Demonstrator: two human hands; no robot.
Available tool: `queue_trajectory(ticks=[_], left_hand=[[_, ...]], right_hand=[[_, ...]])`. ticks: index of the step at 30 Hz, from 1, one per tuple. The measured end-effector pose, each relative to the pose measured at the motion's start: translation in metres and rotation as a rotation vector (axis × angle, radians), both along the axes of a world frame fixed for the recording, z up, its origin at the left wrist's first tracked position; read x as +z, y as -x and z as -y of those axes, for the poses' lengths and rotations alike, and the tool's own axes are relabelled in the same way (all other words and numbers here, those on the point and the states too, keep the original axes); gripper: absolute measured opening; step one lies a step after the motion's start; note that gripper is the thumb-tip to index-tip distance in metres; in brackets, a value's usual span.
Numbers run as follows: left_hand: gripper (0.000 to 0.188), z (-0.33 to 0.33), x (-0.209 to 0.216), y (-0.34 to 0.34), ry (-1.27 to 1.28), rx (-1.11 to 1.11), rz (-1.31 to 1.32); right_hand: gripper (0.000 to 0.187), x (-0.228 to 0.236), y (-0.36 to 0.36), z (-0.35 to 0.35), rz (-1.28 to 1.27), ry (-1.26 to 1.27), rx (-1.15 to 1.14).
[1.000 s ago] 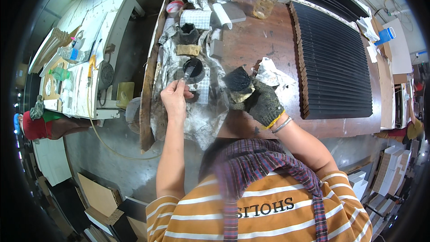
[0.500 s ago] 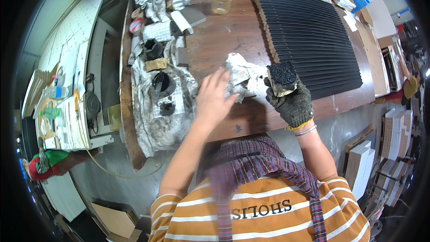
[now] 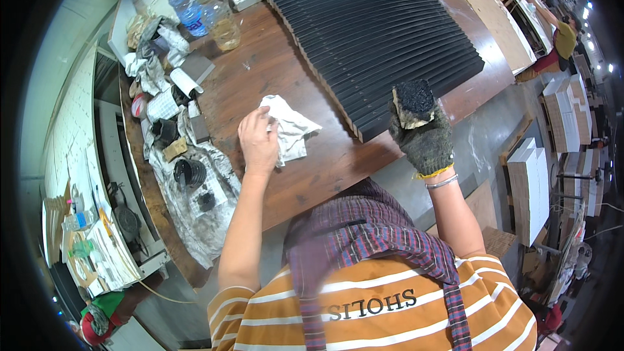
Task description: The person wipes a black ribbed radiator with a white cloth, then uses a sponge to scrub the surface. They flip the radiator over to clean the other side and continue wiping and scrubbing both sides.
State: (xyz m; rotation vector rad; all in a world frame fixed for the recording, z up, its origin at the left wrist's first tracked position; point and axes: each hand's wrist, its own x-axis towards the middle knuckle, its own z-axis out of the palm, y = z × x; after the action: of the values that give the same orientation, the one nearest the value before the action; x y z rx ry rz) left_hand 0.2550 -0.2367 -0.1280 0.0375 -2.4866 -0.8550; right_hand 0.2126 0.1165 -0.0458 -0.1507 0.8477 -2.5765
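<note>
My bare left hand (image 3: 257,146) grips a crumpled white rag (image 3: 294,129) just above the brown table, its fingers bent at the cloth's left edge. My right hand (image 3: 426,144), in a dark, soiled knit glove with a yellow cuff, is closed around a sponge block (image 3: 415,97). The sponge is tan at its side, and its upturned face is thickly coated in wet-looking black. Just beyond the right hand lies a row of long black strips (image 3: 370,42), packed side by side in a slab with brown, ragged ends.
Stained cloths (image 3: 198,221) along the table's left side bear an open black jar (image 3: 189,173) and a tan sponge piece (image 3: 175,149). Plastic bottles (image 3: 224,29) stand at the far left. A co-worker (image 3: 558,45) is at the far right, another person (image 3: 107,315) at lower left.
The rag, close beside the sponge before, is now well to its left in my left hand. The sponge remains in my gloved right hand. My view has turned, shifting the table's contents leftward.
</note>
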Motion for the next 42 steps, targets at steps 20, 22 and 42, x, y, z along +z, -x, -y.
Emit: queue_trajectory(ticks=[20,22,42], left_hand=[[0.022,-0.115,0.060,-0.138,-0.360,0.053,0.168],[0.021,-0.121,0.055,-0.153,-0.421,0.124,0.158],[0.018,-0.082,0.052,-0.254,-0.486,0.449,0.101]], right_hand=[[0.036,0.049,0.056,0.151,-0.359,-0.642,0.426],[0.045,0.046,0.028,0.197,-0.935,-0.848,0.375],[0.029,-0.052,-0.101,0.374,-1.758,-0.988,0.392]])
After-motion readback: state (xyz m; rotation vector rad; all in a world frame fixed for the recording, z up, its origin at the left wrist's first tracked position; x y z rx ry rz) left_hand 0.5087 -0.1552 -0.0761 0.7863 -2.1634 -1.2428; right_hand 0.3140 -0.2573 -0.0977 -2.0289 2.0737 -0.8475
